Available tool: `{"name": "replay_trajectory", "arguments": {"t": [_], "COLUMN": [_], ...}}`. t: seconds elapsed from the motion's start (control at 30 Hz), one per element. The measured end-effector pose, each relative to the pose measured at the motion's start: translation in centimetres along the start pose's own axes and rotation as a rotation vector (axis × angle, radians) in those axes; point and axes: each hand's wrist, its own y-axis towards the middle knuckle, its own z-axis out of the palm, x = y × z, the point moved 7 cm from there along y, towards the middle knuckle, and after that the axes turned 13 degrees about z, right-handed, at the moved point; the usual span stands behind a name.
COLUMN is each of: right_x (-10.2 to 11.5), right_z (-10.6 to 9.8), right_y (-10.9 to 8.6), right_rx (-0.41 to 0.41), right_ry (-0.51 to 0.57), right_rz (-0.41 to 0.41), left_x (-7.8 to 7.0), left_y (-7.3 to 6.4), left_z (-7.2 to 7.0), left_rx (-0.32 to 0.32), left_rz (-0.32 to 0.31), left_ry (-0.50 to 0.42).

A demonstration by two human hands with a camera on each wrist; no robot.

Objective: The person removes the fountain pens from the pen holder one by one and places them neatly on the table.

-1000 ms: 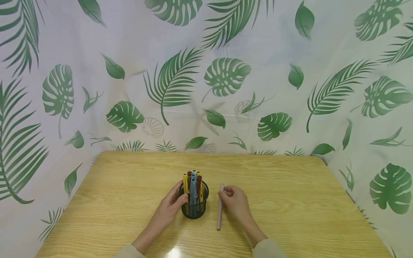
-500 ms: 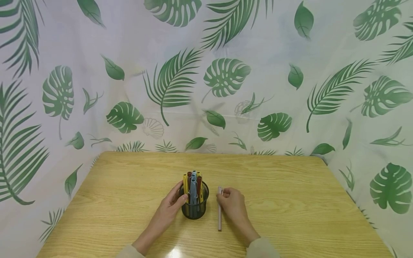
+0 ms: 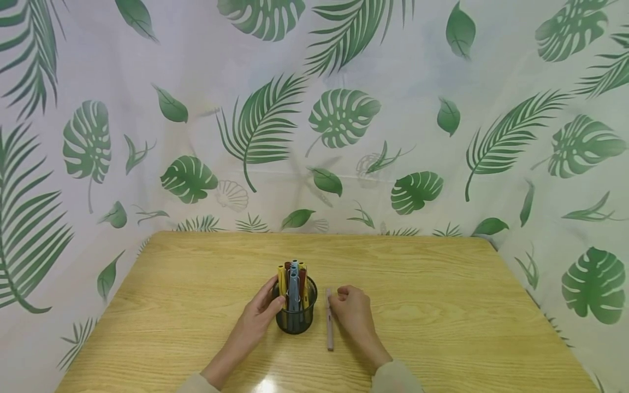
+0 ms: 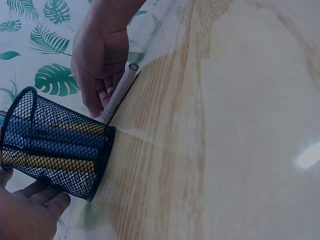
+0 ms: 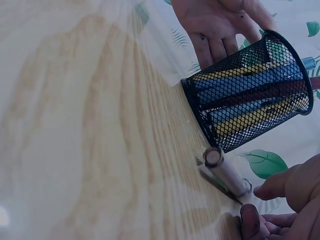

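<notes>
A black mesh pen holder (image 3: pixel 295 322) stands on the table in the head view, filled with yellow, blue and dark red pens (image 3: pixel 294 284). My left hand (image 3: pixel 260 305) holds it from the left side, thumb at the front rim and fingers round the back. Just right of the holder lies a pinkish-grey pen (image 3: pixel 330 327), flat on the wood and pointing away from me. Beside its far end is my right hand (image 3: pixel 355 312), fingers loosely bent. In the right wrist view, a small gap shows between the fingertips (image 5: pixel 260 192) and the pen (image 5: pixel 227 172).
The wood-grain table (image 3: pixel 442 305) reaches back to a white cloth backdrop (image 3: pixel 275 207) printed with green leaves. A bright reflection (image 3: pixel 265 385) shines near the table's front.
The pinkish-grey pen has shifted left toward the holder and turned on its length. My right hand has moved slightly left, and its fingers have come off the pen. The left hand stays put.
</notes>
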Motion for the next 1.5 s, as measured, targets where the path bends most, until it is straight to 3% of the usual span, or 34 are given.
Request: {"name": "replay_trajectory", "arguments": {"t": [0.5,0.83,0.97,1.5], "right_x": [0.4,2.4,3.5,6.2], "right_z": [-0.4,0.0,-0.2,0.4], "right_y": [-0.5,-1.3,-1.8,-2.1], "right_rx": [-0.007,0.102,0.111,0.125], "right_ry": [0.037,0.293,0.339,0.249], "right_rz": [-0.039,-0.124,-0.154,-0.246], "left_x": [0.0,0.0,0.0,-0.2], "left_y": [0.0,0.0,0.0,0.0], "left_z": [0.0,0.0,0.0,0.1], "left_rx": [-0.004,-0.001,-0.001,0.006], "left_rz": [0.013,0.01,0.01,0.034], "left_ry": [0.008,0.026,0.026,-0.034]}}
